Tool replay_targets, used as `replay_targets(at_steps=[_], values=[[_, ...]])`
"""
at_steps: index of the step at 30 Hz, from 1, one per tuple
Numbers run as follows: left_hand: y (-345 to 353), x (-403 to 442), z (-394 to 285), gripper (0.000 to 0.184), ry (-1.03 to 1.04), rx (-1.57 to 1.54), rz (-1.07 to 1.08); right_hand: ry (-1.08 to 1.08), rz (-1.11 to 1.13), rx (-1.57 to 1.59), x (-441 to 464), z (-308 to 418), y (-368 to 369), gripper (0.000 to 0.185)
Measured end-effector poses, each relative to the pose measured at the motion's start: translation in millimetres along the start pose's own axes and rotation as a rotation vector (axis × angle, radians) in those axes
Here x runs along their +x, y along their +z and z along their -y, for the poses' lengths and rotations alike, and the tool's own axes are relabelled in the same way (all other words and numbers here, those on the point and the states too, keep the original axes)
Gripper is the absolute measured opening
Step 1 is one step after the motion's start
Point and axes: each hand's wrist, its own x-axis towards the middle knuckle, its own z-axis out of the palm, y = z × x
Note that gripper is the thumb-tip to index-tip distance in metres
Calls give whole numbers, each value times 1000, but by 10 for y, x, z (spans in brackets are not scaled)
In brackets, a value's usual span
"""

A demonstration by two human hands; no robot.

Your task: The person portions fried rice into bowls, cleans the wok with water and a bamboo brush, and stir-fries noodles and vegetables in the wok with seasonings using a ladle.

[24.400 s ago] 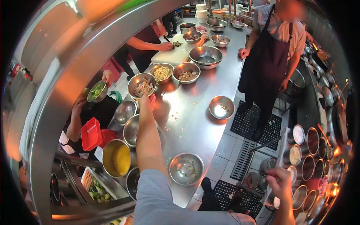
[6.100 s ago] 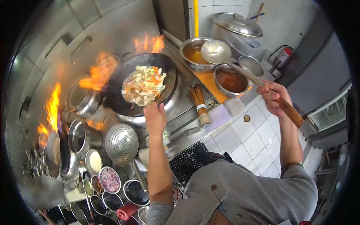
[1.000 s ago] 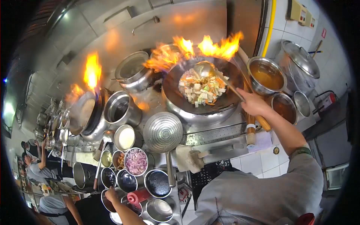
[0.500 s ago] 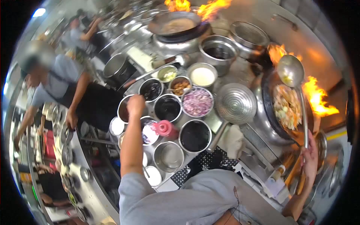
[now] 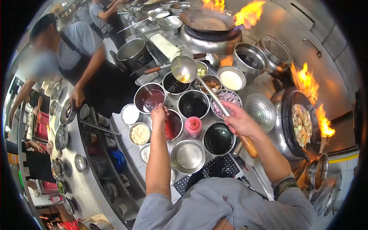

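My right hand point(image 5: 239, 119) grips the wooden-handled ladle point(image 5: 183, 69), whose bowl hangs over the sauce pots. My left hand point(image 5: 160, 114) is closed just above a pot of dark red sauce point(image 5: 152, 97), apparently round a thin handle that reaches into it. Beside that hand is a pot with bright red contents point(image 5: 173, 124). A red-capped bottle point(image 5: 193, 126) stands between pots of black liquid point(image 5: 193, 104). To the right, the wok point(image 5: 312, 126) holds chopped vegetables point(image 5: 302, 124) next to tall flames.
Chopped red onion point(image 5: 229, 100), white liquid point(image 5: 230, 80) and a perforated strainer point(image 5: 260, 112) lie between the pots and the wok. A second wok point(image 5: 207, 20) stands at the back with flame behind it. A person point(image 5: 82, 50) stands at the left by a counter point(image 5: 88, 184) with bowls.
The ladle has swung from over the wok to above the sauce pots. My left hand has shifted right, near the dark red sauce. The view has turned left.
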Motion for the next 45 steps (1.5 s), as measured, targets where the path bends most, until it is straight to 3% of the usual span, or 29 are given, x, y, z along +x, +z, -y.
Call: replay_targets(at_steps=[6,10,15,18,20,22,24,25,27,28,31,32,34,36,38,41,44,45], values=[[-99,-56,-30,33,53,47,23,19,-28,-197,311,-34,365,62],[-117,21,-51,34,100,106,39,90,20,-124,333,77,428,64],[-52,213,-73,35,175,161,29,225,110,473,272,-121,355,63],[30,344,-187,47,225,362,65,207,158,784,79,-284,256,53],[14,403,-226,65,300,670,106,137,195,967,-136,-431,93,49],[-21,142,-396,61,560,917,74,45,135,1011,-553,-459,-109,56],[-213,-166,-463,46,578,754,120,-68,92,1035,-1050,-467,-422,59],[-174,-877,-773,37,419,677,185,-112,32,1061,-1388,-564,-669,63],[-223,-1669,-849,29,564,709,150,-170,-232,731,-2040,-564,-1300,67],[-270,-2046,-830,32,439,584,160,-152,-366,577,-2410,-579,-1534,68],[-347,-2559,-473,31,474,573,154,49,-719,-11,-3353,-555,-2185,72],[-277,-2734,-444,31,399,565,116,122,-784,-209,-3599,-539,-2347,72],[-7,-3024,-348,31,420,576,122,254,-779,-303,-3889,-658,-2748,68],[434,-3373,-389,34,487,689,274,413,-685,-384,-3972,-948,-3219,63],[762,-3620,-254,31,525,657,354,325,-745,-435,-3877,-1307,-3538,68],[878,-4002,-154,31,516,703,383,200,-1033,-1040,-3848,-2118,-3715,62],[602,-4300,-68,29,412,744,293,223,-858,-866,-4280,-1736,-3526,58],[419,-4405,31,27,422,722,208,403,-816,-607,-4449,-1309,-3397,57]])
